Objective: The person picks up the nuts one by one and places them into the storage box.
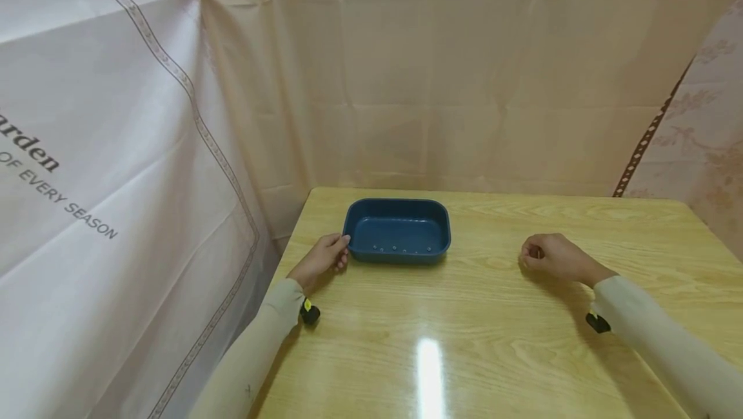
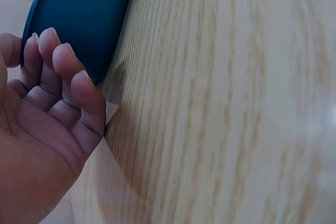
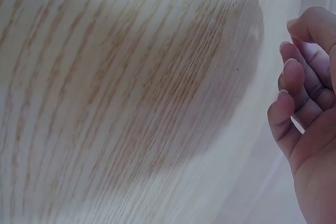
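A dark blue rectangular basin [image 1: 400,256] with rounded corners stands toward the back of the table, left of the middle in the head view. Several small round spots, perhaps holes, run along the inner near side. My left hand [image 1: 324,258] pinches its left rim between thumb and index finger. The left wrist view shows this hand [image 2: 50,114] with its other fingers bent beside the basin's outer wall [image 2: 86,19]. Well to the right of the basin, my right hand [image 1: 554,256] hovers low over the table, its fingers loosely curled. In the right wrist view, nothing shows in that hand [image 3: 310,98].
The light wood-grain table [image 1: 493,341] carries a bright reflection near its front. Beige cloth [image 1: 464,84] hangs behind it, and a pale printed cloth [image 1: 104,180] hangs along the left side. Each wrist wears a small black device with a yellow mark.
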### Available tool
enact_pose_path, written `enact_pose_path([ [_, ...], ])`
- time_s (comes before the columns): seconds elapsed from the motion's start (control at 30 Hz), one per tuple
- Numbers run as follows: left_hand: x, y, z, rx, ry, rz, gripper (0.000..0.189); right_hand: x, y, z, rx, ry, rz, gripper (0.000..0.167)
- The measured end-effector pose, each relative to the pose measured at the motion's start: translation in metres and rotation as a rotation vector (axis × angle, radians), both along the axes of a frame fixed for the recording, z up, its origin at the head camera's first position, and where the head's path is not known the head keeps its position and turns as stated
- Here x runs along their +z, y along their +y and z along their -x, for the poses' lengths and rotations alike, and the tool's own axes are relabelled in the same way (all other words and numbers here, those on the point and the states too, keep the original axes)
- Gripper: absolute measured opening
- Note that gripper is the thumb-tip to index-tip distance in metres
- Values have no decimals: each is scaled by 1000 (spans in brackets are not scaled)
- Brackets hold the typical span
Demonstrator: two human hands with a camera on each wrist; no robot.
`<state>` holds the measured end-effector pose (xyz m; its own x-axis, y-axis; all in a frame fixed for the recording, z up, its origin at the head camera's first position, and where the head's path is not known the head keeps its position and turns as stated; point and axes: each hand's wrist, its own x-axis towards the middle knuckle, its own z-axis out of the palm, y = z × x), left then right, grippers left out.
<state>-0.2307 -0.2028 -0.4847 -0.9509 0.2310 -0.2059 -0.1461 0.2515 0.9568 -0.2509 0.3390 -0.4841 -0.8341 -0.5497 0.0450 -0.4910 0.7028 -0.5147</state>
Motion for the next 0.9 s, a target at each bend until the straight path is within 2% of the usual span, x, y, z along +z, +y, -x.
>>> enact_pose_path([
  [0.47,1,0,1,4,8,-2,38,6,-7,0,-13,-23,14,4],
  [0.9,-1,0,2,6,-7,-9,36,8,-13,5,11,30,4,4],
])
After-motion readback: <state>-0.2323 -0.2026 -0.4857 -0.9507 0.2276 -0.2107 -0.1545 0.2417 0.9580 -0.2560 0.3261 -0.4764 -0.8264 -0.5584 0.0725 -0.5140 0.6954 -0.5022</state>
